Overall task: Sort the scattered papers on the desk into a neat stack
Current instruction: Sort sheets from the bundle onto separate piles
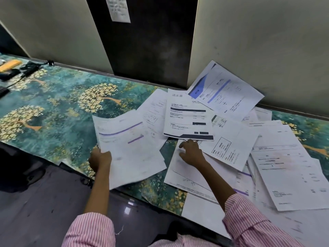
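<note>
Several white printed papers lie scattered over the right half of the desk (53, 113). My left hand (99, 159) grips the left edge of a sheet with purple lines (130, 148), lifted slightly off the desk. My right hand (191, 152) rests with fingers spread on a sheet with a signature line (187, 175), fingertips at the lower edge of an invoice with black bars (187, 118). A blue-banded sheet (224, 90) leans against the wall at the back. More sheets overlap at the right (288, 166).
The desk has a teal cover with golden tree patterns. At the far left are a yellow object (9, 65), a black device (8, 73) and a black cable (30, 68). A wall and dark panel (151, 41) stand behind. The desk's front edge runs near my arms.
</note>
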